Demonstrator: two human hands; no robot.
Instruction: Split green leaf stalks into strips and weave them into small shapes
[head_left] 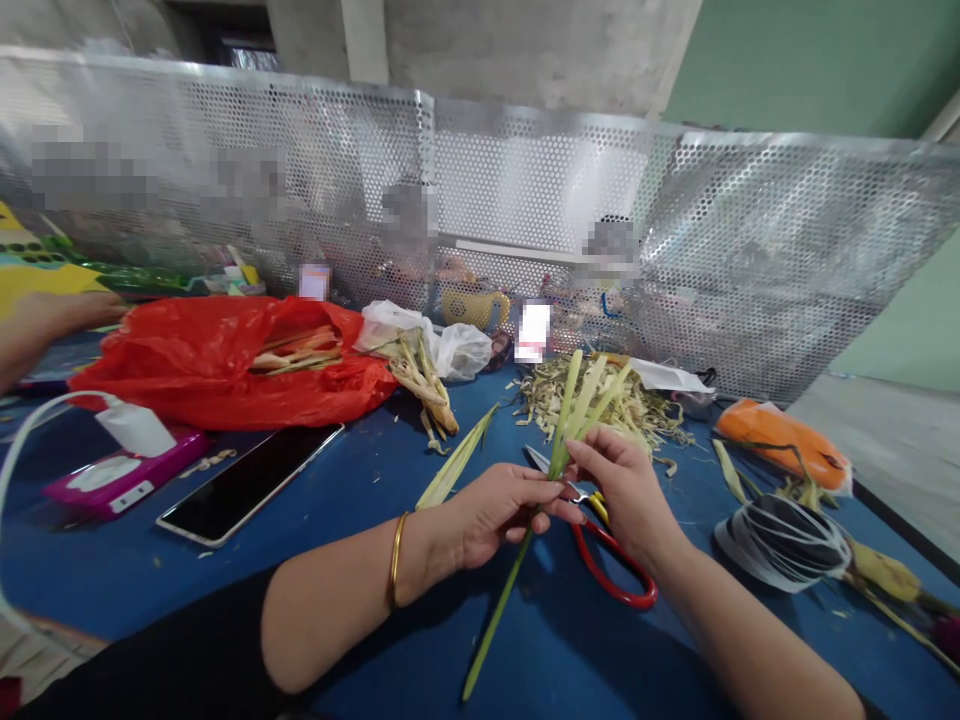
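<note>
Several long pale-green leaf strips [571, 410], fanned apart at the top, are gathered in front of me. My left hand [495, 510], with a gold bangle at the wrist, pinches them near their middle. A narrow green stem end slants down below its fingers. My right hand [619, 485] grips the same strips just above, thumb against the leaves. Behind the hands lie red-handled scissors [615, 575] on the blue table, their blades partly hidden by my fingers. Left of the strips rests a loose pale leaf [457, 460].
A heap of shredded leaf scraps [622, 405] lies beyond my hands. Leftward are a phone [251, 485], purple power strip [127, 475] and red plastic bag [180, 365]. Coiled white cord [784, 540] and an orange packet [784, 440] sit right. A perforated metal partition [525, 170] stands behind. Another person's hand [64, 320] shows left.
</note>
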